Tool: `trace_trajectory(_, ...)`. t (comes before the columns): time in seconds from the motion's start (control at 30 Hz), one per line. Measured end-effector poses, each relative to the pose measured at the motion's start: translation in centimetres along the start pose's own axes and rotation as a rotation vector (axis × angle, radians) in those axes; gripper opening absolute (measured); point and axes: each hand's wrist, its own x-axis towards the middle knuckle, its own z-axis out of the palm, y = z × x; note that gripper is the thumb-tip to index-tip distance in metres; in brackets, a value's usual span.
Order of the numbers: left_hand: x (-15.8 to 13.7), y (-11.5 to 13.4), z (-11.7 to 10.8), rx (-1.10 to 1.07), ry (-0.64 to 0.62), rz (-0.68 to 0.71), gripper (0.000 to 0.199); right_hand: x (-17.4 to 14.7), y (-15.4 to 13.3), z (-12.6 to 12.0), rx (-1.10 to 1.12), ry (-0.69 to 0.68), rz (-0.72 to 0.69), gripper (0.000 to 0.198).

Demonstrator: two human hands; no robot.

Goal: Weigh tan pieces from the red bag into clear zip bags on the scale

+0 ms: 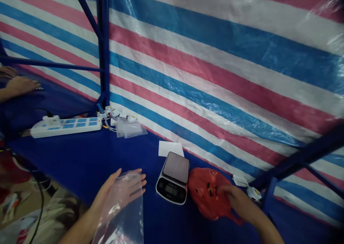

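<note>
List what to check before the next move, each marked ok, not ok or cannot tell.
1. Clear bag at the left hand: ok, lying over the palm.
2. Left hand closed on it: not ok, spread open.
3. Right hand at the red bag: ok, touching it.
4. Scale between clear bag and red bag: ok.
5. Scale's display reading: cannot tell, too blurred.
6. Red bag's contents: cannot tell, only dark patches show.

Pink-red, white and blue stripe the glossy plastic sheet (199, 50); the flat worktop (107, 158) is deep blue. The crumpled plastic bag (204, 201) is red, the thin plastic pouch (122, 210) colourless, the boxy scale (172, 183) black and white, its plate (176, 166) greyish.
</note>
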Motion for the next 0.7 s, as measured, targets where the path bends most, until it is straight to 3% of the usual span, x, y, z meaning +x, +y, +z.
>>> trace_trajectory(0.07, 0.3, 0.0, -0.3, 0.006, 0.009, 0.015, 0.053, 0.1, 0.0, 1.4, 0.107, -0.152, -0.051, 0.031)
trace_trajectory(0.13, 0.4, 0.1, -0.6, 0.012, 0.003, 0.003, 0.058, 0.4, 0.0, 2.2, 0.159, -0.17, -0.035, 0.033)
trace_trajectory(0.3, 0.4, 0.1, -0.7, -0.009, -0.017, -0.059, 0.059, 2.2, 1.4, 3.1, 0.077, 0.209, 0.012, 0.031)
trace_trajectory(0.43, 0.3, -0.2, -0.5, 0.034, -0.03, -0.036, 0.056, 3.0, 1.7, 3.1, 0.016, 0.348, 0.011, 0.035)
trace_trajectory(0.5, 0.1, -0.4, -0.4, 0.061, -0.041, -0.024, 0.055, 2.9, 1.2, 2.6, 0.298, 0.382, 0.088, 0.037)
trace_trajectory(0.63, -0.2, -0.6, -0.3, 0.073, -0.033, -0.009, 0.054, 2.1, 0.3, 1.3, 1.147, 0.323, 0.254, 0.024)
trace_trajectory(0.7, -0.4, -0.6, -0.2, 0.071, -0.033, -0.003, 0.053, 1.6, 0.4, 1.2, 1.358, 0.326, 0.282, 0.011)
